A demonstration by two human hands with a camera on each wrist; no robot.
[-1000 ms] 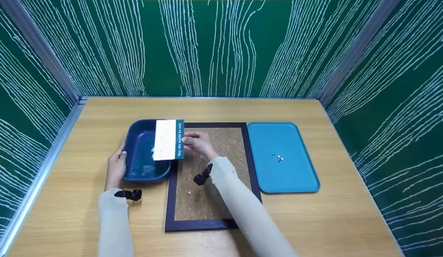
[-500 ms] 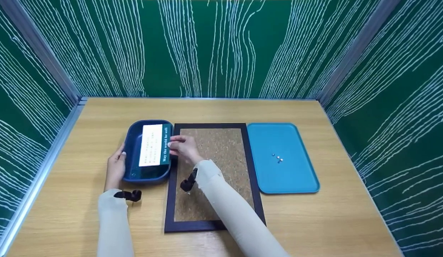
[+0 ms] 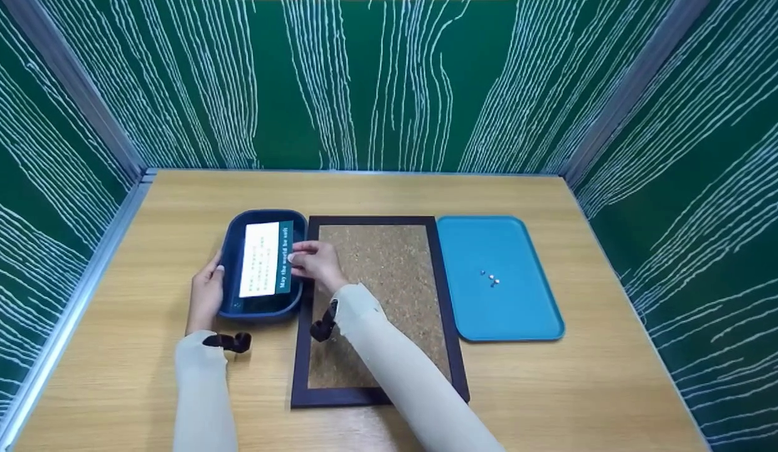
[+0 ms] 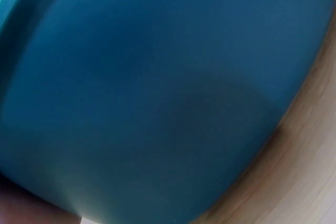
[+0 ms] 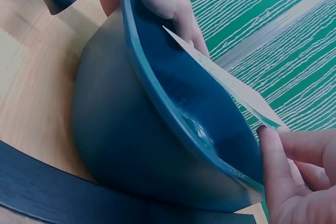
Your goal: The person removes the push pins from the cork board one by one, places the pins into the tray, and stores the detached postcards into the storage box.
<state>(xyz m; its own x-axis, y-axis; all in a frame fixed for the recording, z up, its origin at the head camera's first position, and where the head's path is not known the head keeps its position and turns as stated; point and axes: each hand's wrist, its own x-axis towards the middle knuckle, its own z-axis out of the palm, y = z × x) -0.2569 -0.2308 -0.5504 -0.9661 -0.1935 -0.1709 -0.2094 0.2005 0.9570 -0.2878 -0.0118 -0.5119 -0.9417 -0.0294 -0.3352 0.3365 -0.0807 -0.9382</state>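
Note:
A deep dark-blue plastic basin stands at the table's left. My left hand grips its left side at the rim; the basin's wall fills most of the left wrist view. My right hand pinches the right edge of a white card with a green printed strip, between thumb and fingers. The right wrist view has the card tilted above the basin's opening. Something glossy and dark green shows inside the basin, partly hidden under the card.
A dark-framed cork board lies right of the basin, under my right forearm. Farther right is a flat turquoise tray with several tiny pins. Green walls with white lines enclose the table.
My right hand has carried the card leftward and slightly down from the basin's right edge to over its middle. My left hand stays on the basin.

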